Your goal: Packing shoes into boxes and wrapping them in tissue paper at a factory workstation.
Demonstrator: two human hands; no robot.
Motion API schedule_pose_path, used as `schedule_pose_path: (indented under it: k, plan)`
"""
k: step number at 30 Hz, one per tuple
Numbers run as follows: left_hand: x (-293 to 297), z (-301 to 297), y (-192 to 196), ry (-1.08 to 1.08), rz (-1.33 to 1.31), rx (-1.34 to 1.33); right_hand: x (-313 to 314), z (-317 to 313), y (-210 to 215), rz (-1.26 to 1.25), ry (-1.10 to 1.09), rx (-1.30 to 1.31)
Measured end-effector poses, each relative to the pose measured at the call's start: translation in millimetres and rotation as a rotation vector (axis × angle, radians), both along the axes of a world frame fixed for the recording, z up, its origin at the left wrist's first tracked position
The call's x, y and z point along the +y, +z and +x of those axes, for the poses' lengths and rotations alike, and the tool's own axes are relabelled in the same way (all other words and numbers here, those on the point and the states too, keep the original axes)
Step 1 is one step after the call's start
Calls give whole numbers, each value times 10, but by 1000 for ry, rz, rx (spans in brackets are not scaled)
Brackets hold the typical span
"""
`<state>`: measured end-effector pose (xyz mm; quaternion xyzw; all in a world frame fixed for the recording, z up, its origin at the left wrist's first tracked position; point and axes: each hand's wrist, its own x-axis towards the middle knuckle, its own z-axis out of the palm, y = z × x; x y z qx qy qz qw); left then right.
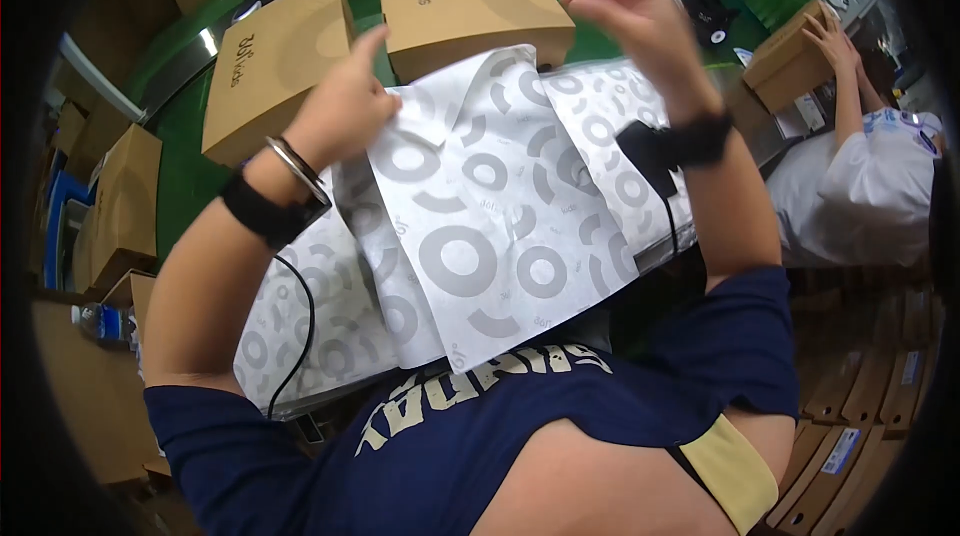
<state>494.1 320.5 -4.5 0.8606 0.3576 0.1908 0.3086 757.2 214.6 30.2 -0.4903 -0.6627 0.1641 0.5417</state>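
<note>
A white sheet of wrapping paper [480,206] with grey ring prints lies in front of me, on top of more sheets of the same paper [310,326]. My left hand [345,106] is at the sheet's far left corner, which is folded over; thumb and curled fingers pinch it while the index finger points away. Over the far right part of the paper, my right hand [635,16] is raised, a little blurred. Its fingers are bent, with a gap to the thumb, and nothing shows between them. Each wrist wears a black band.
Beyond the paper, two closed brown shoe boxes [470,1] [280,61] rest on a green surface [180,151]. To the right, a co-worker in a white shirt [860,191] handles a brown box [790,61]. Stacked boxes [850,396] stand at lower right, a bottle [100,323] at left.
</note>
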Motion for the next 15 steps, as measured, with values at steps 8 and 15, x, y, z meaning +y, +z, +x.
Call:
schedule_pose_path:
  k: [8, 15]
  plan:
    - [-143, -58, -564, 18, 560, 229, 742, 393, -998, -414, 200, 440]
    - [-207, 18, -442, -26, 338, 134, 933, 421, -768, 51, -433, -459]
